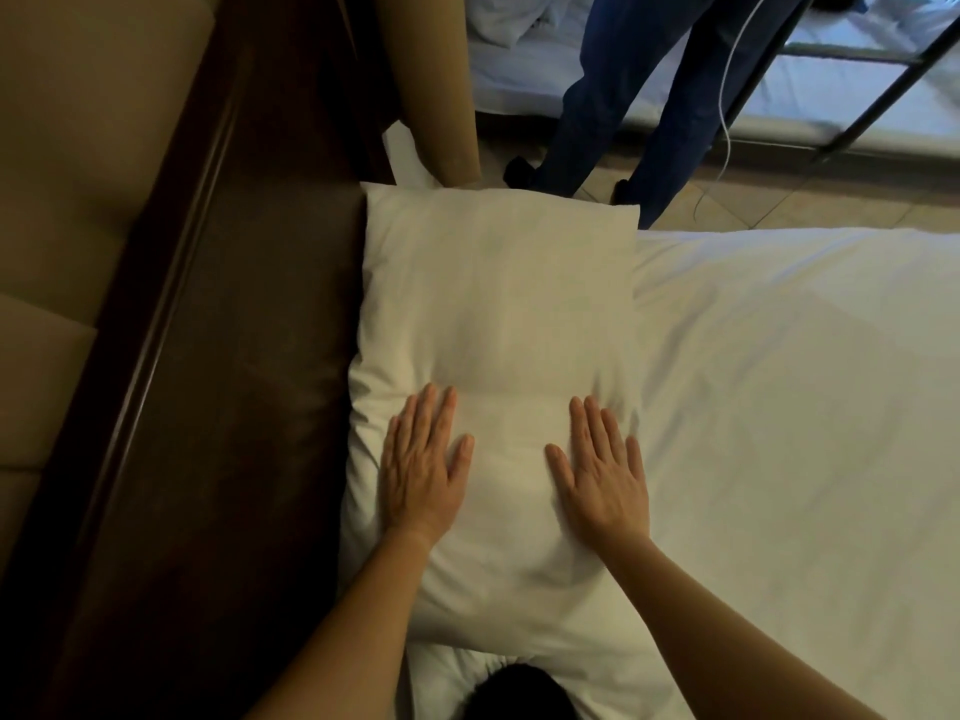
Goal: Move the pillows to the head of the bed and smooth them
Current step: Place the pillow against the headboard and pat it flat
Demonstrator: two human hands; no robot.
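Observation:
A white pillow (498,304) lies lengthwise against the dark padded headboard (249,407) on the left side of the bed. Both of my hands rest flat on its near half, palms down, fingers spread. My left hand (423,467) presses near the pillow's headboard-side edge. My right hand (602,472) presses near the edge that faces the bed's middle. Neither hand holds anything. The fabric between them is fairly flat, with small creases near the fingers. A bit of another white pillow or bunched sheet (457,672) shows below my arms.
The white sheet of the bed (805,407) spreads to the right. Beyond the pillow stands a person in dark blue trousers (649,96) on a tiled floor. A tan panel (431,85) rises past the pillow's far corner. Another bed with a metal frame (857,70) stands behind.

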